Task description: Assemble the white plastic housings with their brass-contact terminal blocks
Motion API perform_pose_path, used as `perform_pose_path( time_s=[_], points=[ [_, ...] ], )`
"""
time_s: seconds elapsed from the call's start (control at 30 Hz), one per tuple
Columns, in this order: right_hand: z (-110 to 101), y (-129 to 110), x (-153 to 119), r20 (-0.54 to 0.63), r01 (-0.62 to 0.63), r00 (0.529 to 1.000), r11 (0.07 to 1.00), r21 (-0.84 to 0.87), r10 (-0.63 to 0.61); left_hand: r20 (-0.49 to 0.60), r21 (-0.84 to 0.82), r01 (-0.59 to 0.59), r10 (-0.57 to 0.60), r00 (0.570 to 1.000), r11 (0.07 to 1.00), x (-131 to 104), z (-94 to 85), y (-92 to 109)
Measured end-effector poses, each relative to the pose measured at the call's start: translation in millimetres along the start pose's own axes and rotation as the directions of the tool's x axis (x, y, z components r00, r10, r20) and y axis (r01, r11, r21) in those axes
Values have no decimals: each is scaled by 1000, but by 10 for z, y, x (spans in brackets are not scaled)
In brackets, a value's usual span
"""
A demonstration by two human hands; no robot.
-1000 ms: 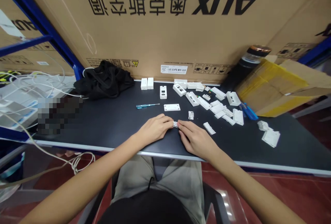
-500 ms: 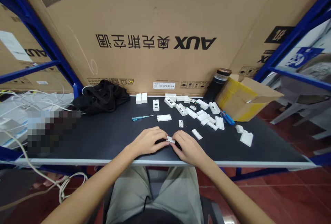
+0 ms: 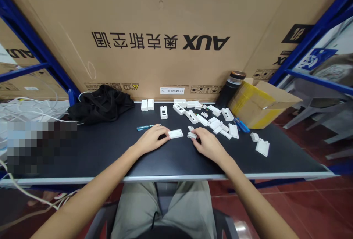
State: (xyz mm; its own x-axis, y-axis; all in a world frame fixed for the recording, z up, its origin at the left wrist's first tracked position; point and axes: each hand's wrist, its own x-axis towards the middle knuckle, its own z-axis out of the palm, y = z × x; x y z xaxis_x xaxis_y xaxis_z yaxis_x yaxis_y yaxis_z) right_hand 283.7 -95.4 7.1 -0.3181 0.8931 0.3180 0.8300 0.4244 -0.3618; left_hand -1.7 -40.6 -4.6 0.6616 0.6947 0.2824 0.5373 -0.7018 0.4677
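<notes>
My left hand [image 3: 152,139] pinches the left end of a flat white rectangular plastic cover [image 3: 175,133], low over the black tabletop. Between the fingertips of my right hand [image 3: 209,144] is a small white plastic part [image 3: 191,135]. Just behind that part lies another small white piece [image 3: 191,128], partly covered from view. A blue-handled screwdriver [image 3: 143,127] rests beyond my left hand, its tip close to the knuckles. Beyond both hands stands a white slotted housing [image 3: 163,112].
White housings and covers lie heaped at the back right [image 3: 220,125], beside a blue-handled tool [image 3: 242,125]. A dark bottle [image 3: 230,90] and an open cardboard box [image 3: 252,103] stand behind. Black cloth [image 3: 103,104] sits at left; white pieces [image 3: 262,147] lie at far right.
My hands have moved apart from their meeting point near the front edge. The left has taken hold of the flat cover; the right has carried the small part forward and right.
</notes>
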Motion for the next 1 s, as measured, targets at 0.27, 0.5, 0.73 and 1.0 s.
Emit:
perform_pose_path(
  time_s=[0.27, 0.5, 0.73, 1.0],
  points=[
    [-76, -216, 130, 148, 90, 981, 973, 214, -123, 95, -149, 64, -50, 994, 987, -202, -6, 230],
    [-97, -384, 253, 307, 109, 937, 975, 194, -165, 119, -177, 83, -62, 991, 981, -187, -16, 216],
    [-84, -431, 399, 390, 92, 911, 987, 132, -137, 115, -130, -59, 74, 991, 990, -182, 3, 188],
    [-114, -440, 581, 501, 87, 856, 991, 99, -125, 96, -46, -208, 212, 973, 977, -148, 10, 172]
  ],
)
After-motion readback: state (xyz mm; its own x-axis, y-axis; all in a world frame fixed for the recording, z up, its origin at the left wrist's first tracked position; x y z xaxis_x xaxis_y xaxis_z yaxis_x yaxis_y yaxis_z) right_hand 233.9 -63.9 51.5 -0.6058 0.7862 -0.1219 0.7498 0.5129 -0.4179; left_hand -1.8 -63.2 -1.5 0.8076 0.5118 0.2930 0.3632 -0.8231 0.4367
